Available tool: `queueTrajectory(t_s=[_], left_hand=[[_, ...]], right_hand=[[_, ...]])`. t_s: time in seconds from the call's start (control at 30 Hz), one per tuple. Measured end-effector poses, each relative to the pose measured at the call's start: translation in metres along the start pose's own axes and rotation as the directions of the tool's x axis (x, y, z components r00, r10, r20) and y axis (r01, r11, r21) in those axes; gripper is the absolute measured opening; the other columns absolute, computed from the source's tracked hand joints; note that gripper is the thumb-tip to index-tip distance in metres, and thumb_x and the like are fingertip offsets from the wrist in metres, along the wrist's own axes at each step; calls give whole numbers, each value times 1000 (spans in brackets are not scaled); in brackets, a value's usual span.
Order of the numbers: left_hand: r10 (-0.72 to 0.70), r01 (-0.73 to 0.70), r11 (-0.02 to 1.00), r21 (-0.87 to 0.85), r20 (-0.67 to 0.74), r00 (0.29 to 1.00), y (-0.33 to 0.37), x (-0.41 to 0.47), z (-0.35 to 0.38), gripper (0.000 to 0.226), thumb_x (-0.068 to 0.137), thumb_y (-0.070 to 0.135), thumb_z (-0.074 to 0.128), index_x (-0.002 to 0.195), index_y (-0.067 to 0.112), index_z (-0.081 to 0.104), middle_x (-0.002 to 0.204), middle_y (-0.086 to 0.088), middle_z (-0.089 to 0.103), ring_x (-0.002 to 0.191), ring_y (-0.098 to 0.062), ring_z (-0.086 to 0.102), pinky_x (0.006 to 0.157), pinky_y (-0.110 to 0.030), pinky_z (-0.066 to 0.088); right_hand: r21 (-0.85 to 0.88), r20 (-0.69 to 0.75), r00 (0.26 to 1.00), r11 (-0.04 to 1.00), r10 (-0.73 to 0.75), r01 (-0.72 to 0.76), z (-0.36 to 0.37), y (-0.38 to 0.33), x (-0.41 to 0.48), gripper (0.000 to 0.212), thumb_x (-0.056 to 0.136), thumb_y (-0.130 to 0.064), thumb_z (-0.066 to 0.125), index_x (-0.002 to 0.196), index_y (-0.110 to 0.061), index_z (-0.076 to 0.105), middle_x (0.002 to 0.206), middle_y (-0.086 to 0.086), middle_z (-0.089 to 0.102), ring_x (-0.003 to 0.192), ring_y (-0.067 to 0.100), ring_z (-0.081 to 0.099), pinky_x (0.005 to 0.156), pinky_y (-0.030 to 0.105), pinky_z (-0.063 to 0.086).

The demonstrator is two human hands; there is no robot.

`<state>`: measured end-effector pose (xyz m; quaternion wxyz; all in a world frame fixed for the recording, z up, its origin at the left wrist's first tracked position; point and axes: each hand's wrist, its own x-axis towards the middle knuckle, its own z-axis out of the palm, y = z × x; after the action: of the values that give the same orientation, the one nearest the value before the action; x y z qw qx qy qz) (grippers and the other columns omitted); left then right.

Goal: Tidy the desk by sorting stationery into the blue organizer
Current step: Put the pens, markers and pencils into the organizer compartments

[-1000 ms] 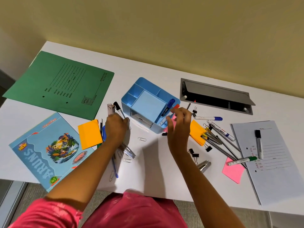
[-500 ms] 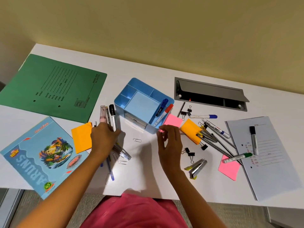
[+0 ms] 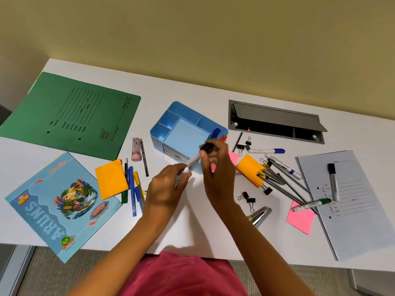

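Observation:
The blue organizer (image 3: 171,122) stands mid-desk with a blue marker (image 3: 215,132) and a red marker (image 3: 223,137) in its right slot. Just in front of it both hands hold one white marker with a black cap (image 3: 193,160). My left hand (image 3: 168,186) grips its lower end, my right hand (image 3: 215,167) pinches the capped end. Loose pens (image 3: 133,184) lie left of my left hand, beside an orange sticky pad (image 3: 111,180). More pens and binder clips (image 3: 277,178) lie to the right around another orange pad (image 3: 249,169).
A green folder (image 3: 81,112) and a blue notebook (image 3: 57,201) lie on the left. A grey cable hatch (image 3: 275,122) is open at the back right. A white sheet (image 3: 359,201) with a black marker (image 3: 333,180) and green marker (image 3: 312,205), pink notes (image 3: 300,220) and a stapler (image 3: 259,215) lie right.
My left hand lifted the black-capped marker from the pens on the left and carried it to the middle. My right hand rose from the pink note and took its capped end.

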<state>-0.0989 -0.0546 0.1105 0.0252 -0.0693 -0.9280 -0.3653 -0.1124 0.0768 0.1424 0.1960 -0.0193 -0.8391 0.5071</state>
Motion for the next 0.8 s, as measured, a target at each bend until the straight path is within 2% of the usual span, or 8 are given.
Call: queueTrajectory(t_s=[0.1,0.2,0.33,0.5,0.6,0.67,0.77,0.8], left_hand=[[-31,31,999,-19,-2,1000,4,2,2,35,95,35,42,104,11,67,98,-8,70,83,-28,66,71,-31,52],[-53,53,998,-30,11,999,6,0,3,47,96,37,26,103,11,64,97,-9,68,85,-29,63,72,-32,50],[-95,96,995,-36,37,995,10,-2,5,41,98,31,30,108,10,63,103,-10,67,91,-27,62,79,-31,49],[-115,118,993,-27,92,989,13,-5,11,43,96,34,27,110,13,61,106,-8,64,92,-25,59,80,-27,45],[-120,122,992,-18,98,988,11,-7,14,44,96,36,26,112,14,61,107,-7,64,94,-24,60,80,-23,43],[-112,114,993,-18,98,989,10,-9,14,43,96,36,27,113,14,61,107,-6,64,93,-23,60,79,-21,40],[-92,95,995,-23,91,992,9,-10,14,41,97,35,29,111,14,61,103,-6,64,90,-22,60,76,-22,40],[-85,88,996,-29,86,993,8,-11,15,40,97,34,30,110,13,61,102,-6,65,89,-23,60,75,-23,41]], right_hand=[[-30,-209,978,1000,-4,-2,-6,5,13,13,97,-8,45,110,-10,49,98,-2,57,86,4,59,75,8,45],[-79,-320,947,994,41,-70,-10,15,22,13,98,-9,43,106,-4,51,97,-4,56,89,-7,56,72,2,42],[-155,-293,954,982,59,-108,-3,32,30,19,97,-12,46,109,-1,56,100,0,57,94,-14,52,71,1,45],[-258,-126,981,960,-149,113,11,58,27,28,98,-15,47,113,5,58,104,20,63,101,24,64,77,32,58],[-343,-71,968,917,-241,203,16,71,26,34,98,-19,44,118,5,57,103,24,63,99,32,65,73,43,60],[-326,-66,980,932,-189,157,18,73,27,32,96,-14,47,120,5,58,107,23,60,104,28,62,77,40,59],[-219,-79,994,974,-70,51,16,74,31,32,94,-2,53,126,2,55,116,20,52,117,10,49,91,17,50],[-230,-82,994,972,-67,46,16,76,31,33,93,0,53,126,1,54,120,18,49,119,8,46,93,15,49]])
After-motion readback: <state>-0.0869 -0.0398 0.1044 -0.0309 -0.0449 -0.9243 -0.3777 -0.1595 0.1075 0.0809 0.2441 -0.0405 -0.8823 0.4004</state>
